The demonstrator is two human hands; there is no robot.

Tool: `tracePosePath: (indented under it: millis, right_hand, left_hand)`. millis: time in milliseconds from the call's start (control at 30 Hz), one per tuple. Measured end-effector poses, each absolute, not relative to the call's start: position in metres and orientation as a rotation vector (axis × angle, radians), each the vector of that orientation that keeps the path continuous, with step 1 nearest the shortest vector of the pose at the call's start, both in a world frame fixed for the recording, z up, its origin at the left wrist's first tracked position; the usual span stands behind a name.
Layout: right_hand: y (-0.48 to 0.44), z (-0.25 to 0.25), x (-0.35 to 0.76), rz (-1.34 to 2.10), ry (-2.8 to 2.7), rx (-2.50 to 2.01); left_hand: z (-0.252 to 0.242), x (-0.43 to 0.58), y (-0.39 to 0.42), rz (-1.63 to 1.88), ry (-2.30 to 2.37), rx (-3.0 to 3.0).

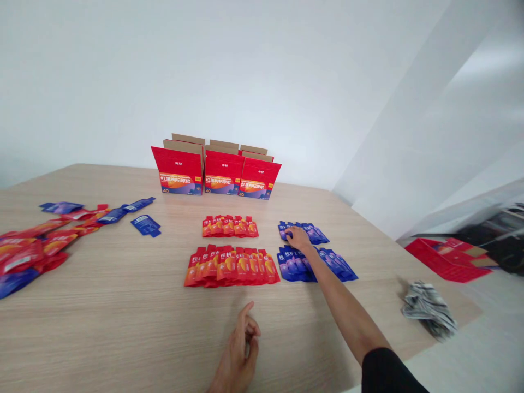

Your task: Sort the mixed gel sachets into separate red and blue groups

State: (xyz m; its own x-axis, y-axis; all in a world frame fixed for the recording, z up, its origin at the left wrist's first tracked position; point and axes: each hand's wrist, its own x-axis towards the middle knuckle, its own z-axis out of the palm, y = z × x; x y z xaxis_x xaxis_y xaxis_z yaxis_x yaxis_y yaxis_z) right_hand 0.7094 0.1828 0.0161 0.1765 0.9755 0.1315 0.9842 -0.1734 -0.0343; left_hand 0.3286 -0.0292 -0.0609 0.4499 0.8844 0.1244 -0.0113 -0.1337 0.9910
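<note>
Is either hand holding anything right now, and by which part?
Nothing lifted. Right hand rests on the left end of the far blue packets; left hand is empty.

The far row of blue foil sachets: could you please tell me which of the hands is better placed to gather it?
Right, probably: the right hand rests on that far row of blue foil sachets, while the left hand sits empty over the wooden table.

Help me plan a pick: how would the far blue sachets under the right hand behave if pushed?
The blue sachets look flat and thin, so probably light and floppy. They overlap in a row, so a push from the right hand would likely shift neighbours too. Their glossy film may slide easily on the smooth table.
</note>
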Motion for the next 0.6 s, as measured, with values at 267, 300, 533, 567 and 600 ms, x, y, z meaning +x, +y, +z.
tracePosePath:
  millis: [267,300,533,567,600]
  right_hand:
    - [0.175,0.018,0.708,-0.117,-1.910,-2.266]
    - [0.174,0.020,0.706,-0.120,-1.902,-2.254]
    - [0.152,0.047,0.671,-0.195,-1.860,-2.072]
    - [0.143,0.049,0.661,-0.204,-1.864,-2.023]
    - [0.132,0.051,0.650,-0.208,-1.866,-1.950]
  left_hand:
    - [-0.041,0.322,-0.028,0.877,0.824,1.559]
    - [-0.041,0.323,-0.029,0.877,0.824,1.557]
    - [-0.035,0.305,-0.025,0.938,0.790,1.574]
    - [-0.026,0.293,-0.019,0.938,0.785,1.610]
    - [-0.014,0.278,-0.011,0.936,0.789,1.653]
